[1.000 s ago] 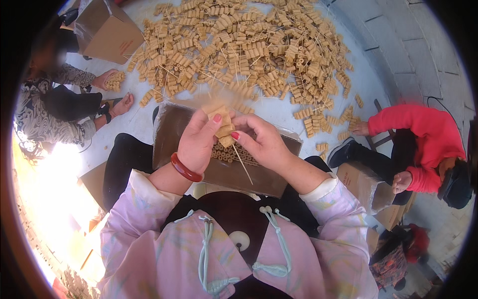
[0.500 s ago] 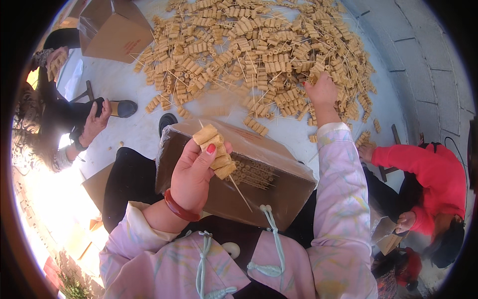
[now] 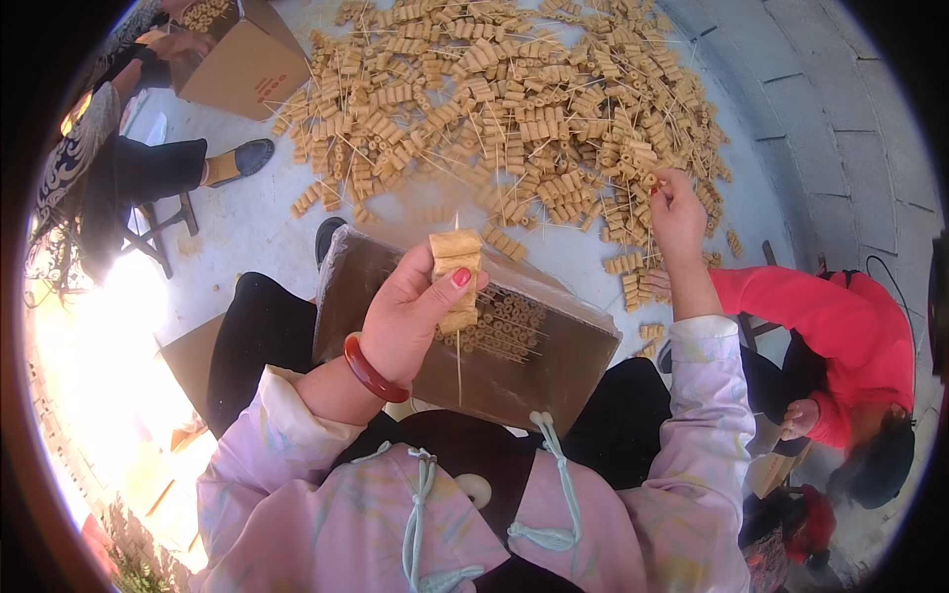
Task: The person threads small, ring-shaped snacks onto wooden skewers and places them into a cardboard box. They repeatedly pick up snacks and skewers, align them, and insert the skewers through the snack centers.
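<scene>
My left hand point(image 3: 400, 311) grips several skewers of tan rolls point(image 3: 457, 259), held upright with the thumb across the front. The bare sticks poke out above and below the rolls. Under this hand stands an open cardboard box point(image 3: 534, 381), with rows of skewered rolls point(image 3: 509, 321) stacked inside. At the right edge of a large heap of skewered rolls point(image 3: 514, 109), my right hand point(image 3: 679, 217) has thumb and forefinger pinched at the end of one skewer of rolls point(image 3: 649, 182). Its other fingers are curled and partly hidden.
A co-worker in a red sleeve point(image 3: 781, 296) reaches to the heap's right edge. At the left, another person's hand point(image 3: 183, 44) is at a second cardboard box point(image 3: 247, 67) holding rolls. A grey block wall point(image 3: 820, 148) runs along the right.
My right hand has drawn back to the right, out of the heap. My left hand has turned its skewers from slanted to upright. The person at left has moved a hand to the box.
</scene>
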The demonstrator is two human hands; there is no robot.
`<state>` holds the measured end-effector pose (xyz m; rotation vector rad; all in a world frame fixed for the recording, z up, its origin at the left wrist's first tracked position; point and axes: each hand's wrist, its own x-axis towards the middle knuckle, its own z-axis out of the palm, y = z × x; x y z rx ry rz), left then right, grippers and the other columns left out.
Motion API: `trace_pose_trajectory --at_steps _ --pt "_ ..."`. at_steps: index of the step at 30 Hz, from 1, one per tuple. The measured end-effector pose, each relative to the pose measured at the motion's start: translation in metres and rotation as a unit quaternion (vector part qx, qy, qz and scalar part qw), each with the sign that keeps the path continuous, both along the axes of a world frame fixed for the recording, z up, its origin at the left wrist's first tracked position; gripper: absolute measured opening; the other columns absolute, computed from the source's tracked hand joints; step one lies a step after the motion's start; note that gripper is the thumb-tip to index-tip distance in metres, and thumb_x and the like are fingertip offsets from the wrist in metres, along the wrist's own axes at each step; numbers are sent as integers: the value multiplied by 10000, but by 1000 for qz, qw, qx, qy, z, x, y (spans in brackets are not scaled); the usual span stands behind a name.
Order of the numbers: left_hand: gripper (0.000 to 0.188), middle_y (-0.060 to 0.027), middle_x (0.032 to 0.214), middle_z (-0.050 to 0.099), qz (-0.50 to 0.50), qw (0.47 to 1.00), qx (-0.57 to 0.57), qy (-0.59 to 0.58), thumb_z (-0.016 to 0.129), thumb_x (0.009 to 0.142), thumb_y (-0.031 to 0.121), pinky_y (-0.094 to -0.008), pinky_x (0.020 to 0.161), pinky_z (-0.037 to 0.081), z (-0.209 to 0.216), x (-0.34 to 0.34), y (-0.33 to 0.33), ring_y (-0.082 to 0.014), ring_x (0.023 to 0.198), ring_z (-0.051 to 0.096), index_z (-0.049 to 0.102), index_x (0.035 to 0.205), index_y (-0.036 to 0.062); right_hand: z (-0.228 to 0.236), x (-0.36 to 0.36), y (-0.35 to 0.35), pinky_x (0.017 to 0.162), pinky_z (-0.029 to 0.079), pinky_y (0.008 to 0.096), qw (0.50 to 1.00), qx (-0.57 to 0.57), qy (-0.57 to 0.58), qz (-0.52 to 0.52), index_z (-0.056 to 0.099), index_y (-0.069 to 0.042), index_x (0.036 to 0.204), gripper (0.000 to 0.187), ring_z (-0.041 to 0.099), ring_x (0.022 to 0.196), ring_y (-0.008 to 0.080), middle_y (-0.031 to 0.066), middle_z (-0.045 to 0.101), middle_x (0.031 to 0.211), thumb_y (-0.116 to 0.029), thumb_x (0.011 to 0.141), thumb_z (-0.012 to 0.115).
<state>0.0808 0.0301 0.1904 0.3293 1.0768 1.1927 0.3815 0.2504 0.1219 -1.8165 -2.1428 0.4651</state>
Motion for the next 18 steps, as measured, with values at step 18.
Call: trace_pose_trajectory --at_steps 18 --pt "439 -160 1503 386 -252 803 479 247 665 940 280 -402 1119 320 43 8 -10 -257 1375 391 556 1270 12 223 -84 -147 542 426 245 911 -291 239 167 623 -21 936 121 538 581 70 1 607 664 -7 832 562"
